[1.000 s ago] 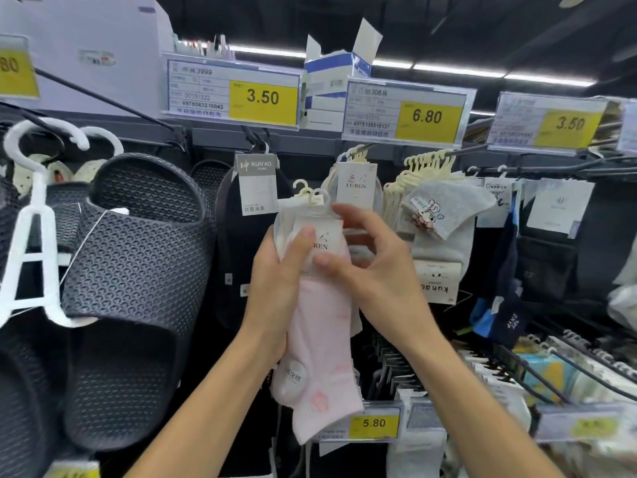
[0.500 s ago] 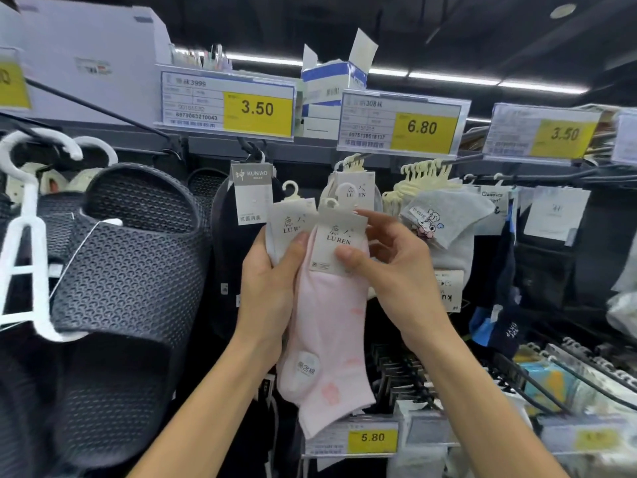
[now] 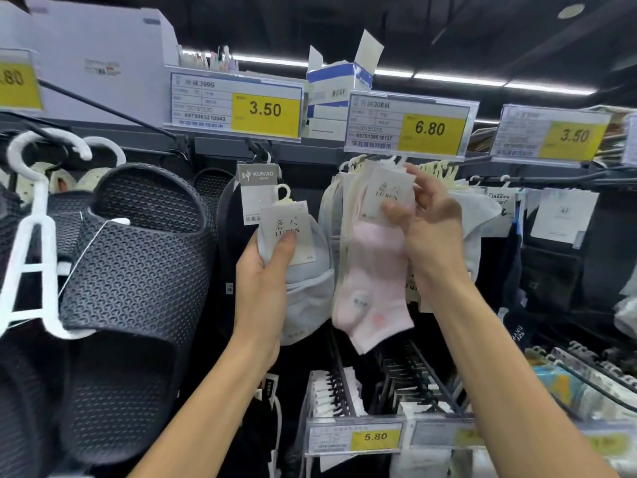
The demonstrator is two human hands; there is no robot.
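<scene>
My left hand [image 3: 263, 270] grips a pale blue-grey pair of socks [image 3: 306, 288] by its white LUREN card, thumb on the card's front, held off the rack at centre left. My right hand [image 3: 431, 229] pinches the card of a pink pair of socks [image 3: 372, 281] raised up under the hook below the 6.80 price label [image 3: 410, 127]. The two pairs hang apart, side by side. More light socks [image 3: 336, 215] hang on that hook behind the pink pair.
Dark perforated slippers [image 3: 138, 270] on white hangers fill the left. A black KUN'AO sock pack [image 3: 255, 188] hangs behind my left hand. Grey and navy socks [image 3: 482, 215] hang to the right. Rows of pegs with a 5.80 label [image 3: 375, 438] jut out below.
The two pairs, held together before, are now split. My right hand has lifted the pink pair up and right to the hook; my left hand keeps the blue-grey pair lower left.
</scene>
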